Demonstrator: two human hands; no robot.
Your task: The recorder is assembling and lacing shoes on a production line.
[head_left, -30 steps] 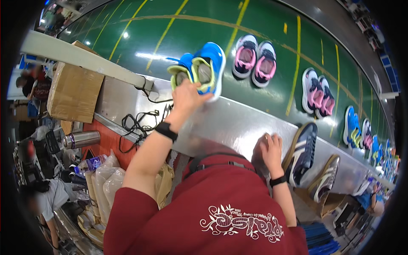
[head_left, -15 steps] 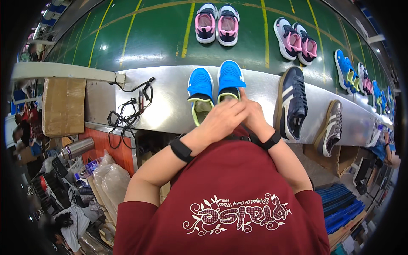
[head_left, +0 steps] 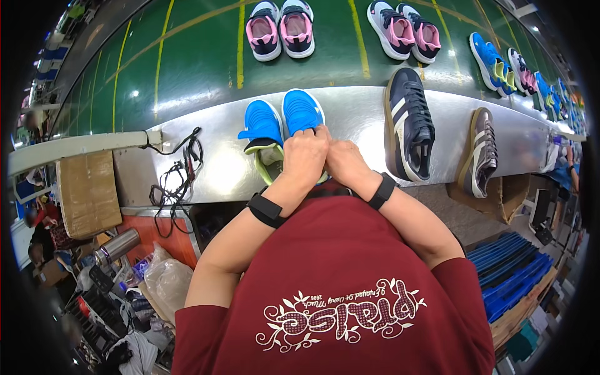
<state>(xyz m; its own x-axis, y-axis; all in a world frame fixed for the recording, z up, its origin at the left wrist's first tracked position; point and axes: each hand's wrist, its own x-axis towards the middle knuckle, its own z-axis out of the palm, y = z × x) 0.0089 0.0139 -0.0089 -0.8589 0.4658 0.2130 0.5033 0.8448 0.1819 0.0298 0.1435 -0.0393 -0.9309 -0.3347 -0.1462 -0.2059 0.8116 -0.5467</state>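
blue shoes (head_left: 261,117), long axes near-parallel, toes forward; both hands' fingers (head_left: 308,142) (head_left: 340,154) curled, grip hidden

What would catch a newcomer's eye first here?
Probably the bright blue shoes on the metal ledge, where the left hand and right hand meet over the right-hand one. Beyond, pink-lined shoes sit on a yellow-striped green surface. Right of the hands, a dark sneaker stands out.

Two bright blue strap sneakers lie side by side on the metal ledge (head_left: 219,169), soles down, toes pointing away from the person. The left sneaker (head_left: 261,117) stands open, its strap jutting out leftward, showing a lime-green collar and greyish inside. The right sneaker (head_left: 302,107) shows its ribbed toe and white sole edge; its rear is mostly hidden.
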